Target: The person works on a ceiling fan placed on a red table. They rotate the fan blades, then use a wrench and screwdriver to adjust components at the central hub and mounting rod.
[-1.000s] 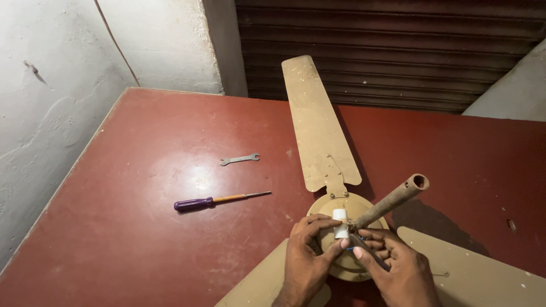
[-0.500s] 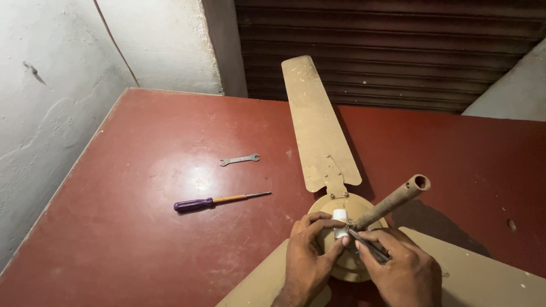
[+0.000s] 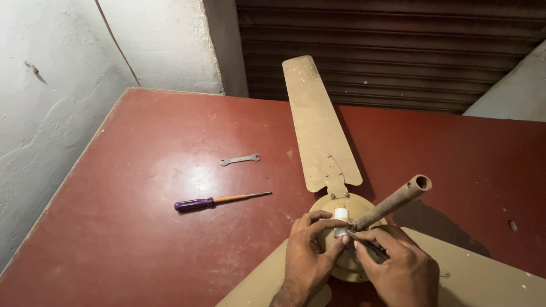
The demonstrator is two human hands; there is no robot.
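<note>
- Far left on the red worktop (image 3: 142, 187): purple-handled screwdriver (image 3: 219, 200) lay flat, small open-ended spanner (image 3: 240, 160) just beyond it. Both untouched, well apart from the hands.
- Centre: tan ceiling fan (image 3: 321, 131) lay on the worktop, long blade pointing away, blades bolted on as far as visible. Rusty downrod (image 3: 392, 202) stuck up from the motor hub (image 3: 341, 202), tilted to the right.
- Left hand (image 3: 307, 258) was curled on the near side of the hub, fingertips closed around a small white cylindrical part (image 3: 340, 219) at the base of the downrod.
- Right hand (image 3: 398, 267) was closed on a thin dark tool (image 3: 364, 241), its tip against the white part.
- Progress, my read: fan largely assembled; work was at the white part by the rod base, looked mid-step, not finished.
- Hard to tell: what kind of tool the right hand held, and whether the white part was going on or coming off. Hands covered the hub's near half. The two nearer blades ran out of frame at the bottom edge.
</note>
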